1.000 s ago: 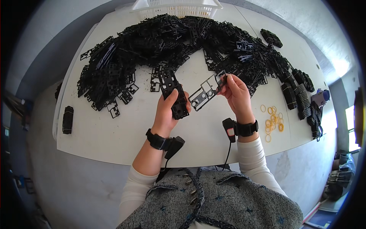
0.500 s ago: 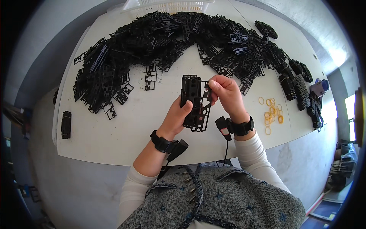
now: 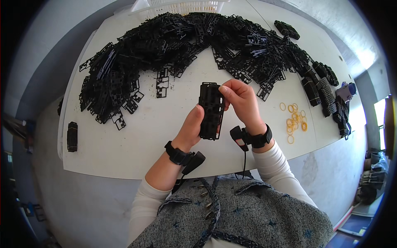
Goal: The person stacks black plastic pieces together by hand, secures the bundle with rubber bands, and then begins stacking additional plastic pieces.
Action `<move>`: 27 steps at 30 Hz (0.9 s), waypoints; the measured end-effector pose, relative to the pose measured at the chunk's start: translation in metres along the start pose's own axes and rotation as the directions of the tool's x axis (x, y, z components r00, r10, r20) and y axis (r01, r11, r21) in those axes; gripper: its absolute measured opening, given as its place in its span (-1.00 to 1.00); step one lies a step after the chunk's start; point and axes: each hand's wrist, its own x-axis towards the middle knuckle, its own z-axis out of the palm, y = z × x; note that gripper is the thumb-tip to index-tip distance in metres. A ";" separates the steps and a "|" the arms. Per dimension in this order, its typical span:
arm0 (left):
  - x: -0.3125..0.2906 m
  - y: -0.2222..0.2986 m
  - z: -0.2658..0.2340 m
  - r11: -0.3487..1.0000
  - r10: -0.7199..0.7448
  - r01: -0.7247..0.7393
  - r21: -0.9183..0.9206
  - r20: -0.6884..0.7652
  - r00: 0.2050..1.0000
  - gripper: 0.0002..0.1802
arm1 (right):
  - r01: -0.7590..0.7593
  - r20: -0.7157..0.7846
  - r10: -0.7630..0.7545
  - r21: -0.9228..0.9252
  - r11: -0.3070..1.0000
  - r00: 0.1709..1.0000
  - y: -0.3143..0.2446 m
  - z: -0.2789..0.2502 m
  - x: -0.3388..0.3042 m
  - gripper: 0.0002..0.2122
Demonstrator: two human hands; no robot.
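Stack [image 3: 210, 113], above the desk [image 3: 144, 155] in the clasping grip of the left hand [image 3: 191, 127], has its top frame [image 3: 212, 120] nearly flush after jutting rightward, so likely one piece fuller, the right hand [image 3: 243, 101] pinching its upper-right corner.

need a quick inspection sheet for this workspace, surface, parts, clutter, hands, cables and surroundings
Surface: white table, dark specks near the pile
Job's things: stack of black openwork frames in the hands; large loose pile of frames beyond
Clutter: yellowish bands, black bundles and a purple object, kind unclear, at right
Grips: left hand holds the stack's left side; right hand pinches its upper right
Cables: black cable below the right wrist device
Surroundings: white basket at far edge; bright window at right
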 end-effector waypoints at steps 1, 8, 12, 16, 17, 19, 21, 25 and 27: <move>0.000 -0.001 -0.001 1.000 0.009 -0.009 0.002 -0.003 1.000 -0.14 | 0.006 -0.018 -0.006 0.007 1.000 1.000 0.000 0.000 0.000 -0.83; -0.002 0.001 0.001 0.999 -0.003 0.004 0.034 -0.042 0.999 -0.23 | 0.039 -0.079 -0.043 -0.048 0.998 0.996 0.004 0.003 0.000 -0.84; -0.003 0.005 0.003 0.992 -0.051 0.049 -0.113 -0.017 0.999 -0.32 | 0.072 -0.091 -0.076 -0.048 0.996 0.993 0.006 0.004 0.000 -0.84; -0.002 0.008 0.004 0.995 -0.037 0.040 -0.086 0.036 0.999 -0.32 | 0.038 -0.038 -0.038 0.007 0.999 0.999 0.008 0.004 0.000 -0.85; -0.002 0.009 0.004 0.997 -0.046 0.048 -0.067 0.041 0.998 -0.32 | 0.031 -0.020 -0.030 0.022 0.999 0.999 0.008 0.004 0.001 -0.86; -0.002 0.010 0.004 0.997 -0.063 0.065 -0.030 0.051 0.997 -0.31 | 0.024 -0.002 -0.024 0.037 0.999 1.000 0.008 0.004 0.001 -0.86; -0.002 0.008 0.004 0.997 -0.047 0.049 -0.055 0.045 0.998 -0.30 | 0.032 -0.035 -0.029 0.079 0.996 0.999 0.003 0.008 -0.001 -0.88; -0.002 -0.001 0.001 0.993 -0.007 0.011 -0.119 0.037 0.999 -0.26 | 0.072 -0.059 -0.067 0.087 0.994 0.996 0.003 0.008 -0.001 -0.91; -0.002 -0.004 -0.001 0.988 0.011 -0.004 -0.151 0.045 0.999 -0.24 | 0.090 -0.062 -0.085 0.080 0.993 0.994 0.004 0.007 -0.001 -0.92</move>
